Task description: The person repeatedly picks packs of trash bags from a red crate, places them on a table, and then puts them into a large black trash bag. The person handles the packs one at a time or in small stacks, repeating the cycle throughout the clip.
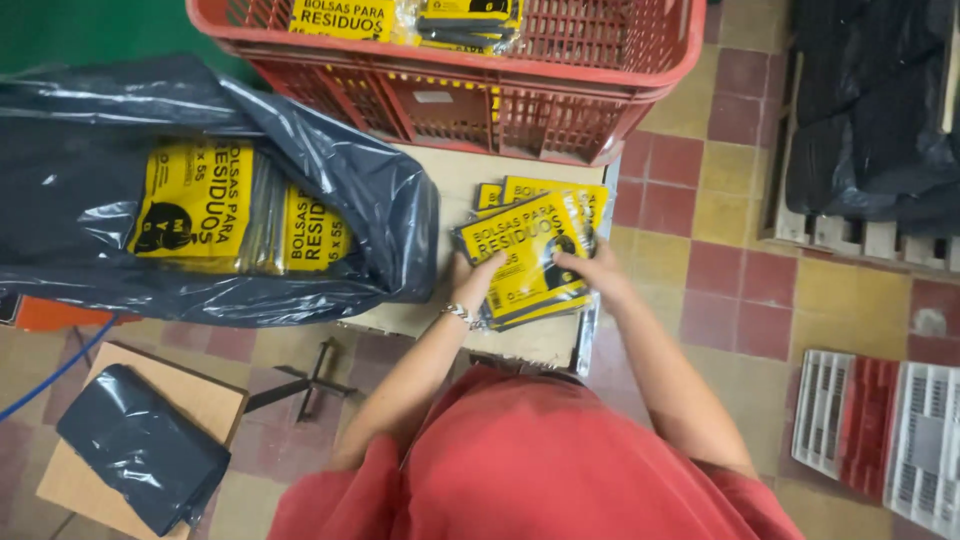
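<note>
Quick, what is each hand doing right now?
Left hand: closed on the left edge of the stack of yellow packets.
Right hand: gripping the same stack's right edge.

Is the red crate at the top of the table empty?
No. The red crate holds yellow packets like those in the stack under the left hand and right hand.

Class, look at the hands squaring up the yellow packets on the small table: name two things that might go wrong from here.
1. The packet stack sits near the table edge; a nudge from the right hand may tip it off.
2. Glossy packets may slide apart under the left hand.
</note>
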